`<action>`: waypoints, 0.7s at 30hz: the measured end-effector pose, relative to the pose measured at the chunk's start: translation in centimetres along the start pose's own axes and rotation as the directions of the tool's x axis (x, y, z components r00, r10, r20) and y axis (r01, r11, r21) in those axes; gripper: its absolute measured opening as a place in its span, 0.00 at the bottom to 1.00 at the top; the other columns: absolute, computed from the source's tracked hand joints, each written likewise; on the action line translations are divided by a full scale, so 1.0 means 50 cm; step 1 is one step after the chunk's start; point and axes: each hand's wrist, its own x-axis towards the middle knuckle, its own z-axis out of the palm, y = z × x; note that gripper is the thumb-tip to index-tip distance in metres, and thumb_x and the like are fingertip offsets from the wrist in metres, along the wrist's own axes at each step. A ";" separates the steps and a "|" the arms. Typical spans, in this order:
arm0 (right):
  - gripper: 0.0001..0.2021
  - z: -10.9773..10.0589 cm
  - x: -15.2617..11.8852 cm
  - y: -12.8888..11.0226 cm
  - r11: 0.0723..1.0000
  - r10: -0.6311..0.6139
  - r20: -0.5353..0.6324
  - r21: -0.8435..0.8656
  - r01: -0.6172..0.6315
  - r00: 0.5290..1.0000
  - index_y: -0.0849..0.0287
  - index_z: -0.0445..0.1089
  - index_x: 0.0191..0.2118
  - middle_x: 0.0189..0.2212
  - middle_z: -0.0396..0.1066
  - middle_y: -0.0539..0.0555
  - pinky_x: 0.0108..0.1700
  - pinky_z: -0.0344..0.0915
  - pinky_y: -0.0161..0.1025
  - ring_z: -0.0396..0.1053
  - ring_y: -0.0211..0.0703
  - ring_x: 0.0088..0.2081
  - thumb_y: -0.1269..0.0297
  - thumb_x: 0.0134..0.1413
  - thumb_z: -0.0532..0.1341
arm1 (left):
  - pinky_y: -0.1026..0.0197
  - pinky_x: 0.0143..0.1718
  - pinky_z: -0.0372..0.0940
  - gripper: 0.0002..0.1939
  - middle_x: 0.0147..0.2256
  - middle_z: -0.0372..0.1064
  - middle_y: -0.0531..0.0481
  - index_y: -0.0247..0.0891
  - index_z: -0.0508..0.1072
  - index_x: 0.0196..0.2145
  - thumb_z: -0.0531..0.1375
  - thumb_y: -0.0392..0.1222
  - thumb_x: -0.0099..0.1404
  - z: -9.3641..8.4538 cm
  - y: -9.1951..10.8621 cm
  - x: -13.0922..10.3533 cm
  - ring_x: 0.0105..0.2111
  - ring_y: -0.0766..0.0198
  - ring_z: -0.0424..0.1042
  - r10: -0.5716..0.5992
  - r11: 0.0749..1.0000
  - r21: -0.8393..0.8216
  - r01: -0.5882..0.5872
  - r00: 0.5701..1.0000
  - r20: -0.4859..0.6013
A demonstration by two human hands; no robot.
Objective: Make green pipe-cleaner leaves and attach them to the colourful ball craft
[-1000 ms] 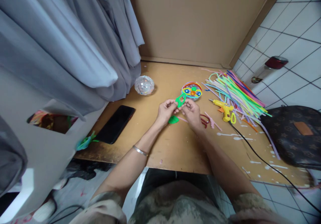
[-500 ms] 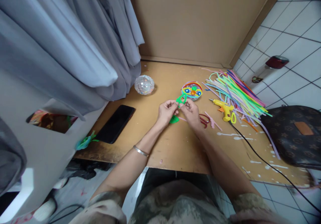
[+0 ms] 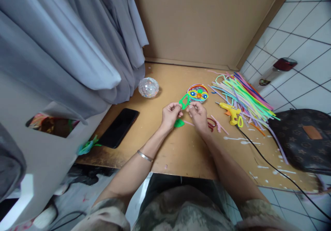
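Between my fingertips is a green pipe cleaner (image 3: pixel 184 101) bent into a leaf-like loop. My left hand (image 3: pixel 171 115) pinches its left side, and my right hand (image 3: pixel 197 116) pinches its right side. Just below my left fingers a green leaf-shaped piece (image 3: pixel 179 123) lies on the table. Beyond my hands stands a clear bowl-like ball (image 3: pixel 197 93) decorated with coloured pipe cleaners, with two blue-and-white eyes and an orange middle. Red-handled scissors (image 3: pixel 211 124) lie partly hidden beside my right wrist.
A clear ball (image 3: pixel 148 87) sits at the back left, near a black phone (image 3: pixel 119 127). To the right lie a yellow glue gun (image 3: pixel 231 113) with a black cord, a heap of coloured pipe cleaners (image 3: pixel 248 96) and a brown bag (image 3: pixel 302 138). Grey cloth (image 3: pixel 103 44) hangs at the left.
My hands have moved slightly apart, the right one shifting a little to the right. The green loop now shows more widely spread between them.
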 end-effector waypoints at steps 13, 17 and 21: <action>0.11 -0.004 0.000 -0.036 0.999 -0.002 0.040 -0.042 0.004 0.999 0.57 0.67 0.28 0.23 0.62 0.46 0.32 0.56 0.37 0.58 0.37 0.26 0.54 0.49 0.60 | 0.69 0.18 0.54 0.11 0.17 0.64 0.58 0.36 0.68 0.23 0.66 0.44 0.52 -0.005 0.009 0.002 0.15 0.74 0.59 -0.101 0.990 -0.092 0.105 0.994 0.043; 0.11 -0.001 -0.005 -0.041 0.985 -0.011 0.029 -0.170 0.016 1.000 0.56 0.64 0.26 0.21 0.60 0.46 0.31 0.54 0.37 0.56 0.37 0.26 0.54 0.50 0.57 | 0.69 0.19 0.55 0.10 0.16 0.64 0.58 0.36 0.69 0.23 0.65 0.43 0.52 -0.001 0.008 0.000 0.15 0.74 0.60 -0.072 0.996 -0.051 0.072 0.997 0.002; 0.10 0.004 -0.014 -0.050 0.961 -0.039 0.021 -0.275 0.043 0.999 0.54 0.61 0.25 0.21 0.60 0.46 0.31 0.54 0.37 0.57 0.38 0.25 0.56 0.53 0.54 | 0.69 0.19 0.56 0.12 0.15 0.64 0.58 0.37 0.69 0.23 0.66 0.45 0.54 0.003 0.005 -0.003 0.14 0.73 0.61 -0.072 0.997 -0.021 0.072 0.997 -0.013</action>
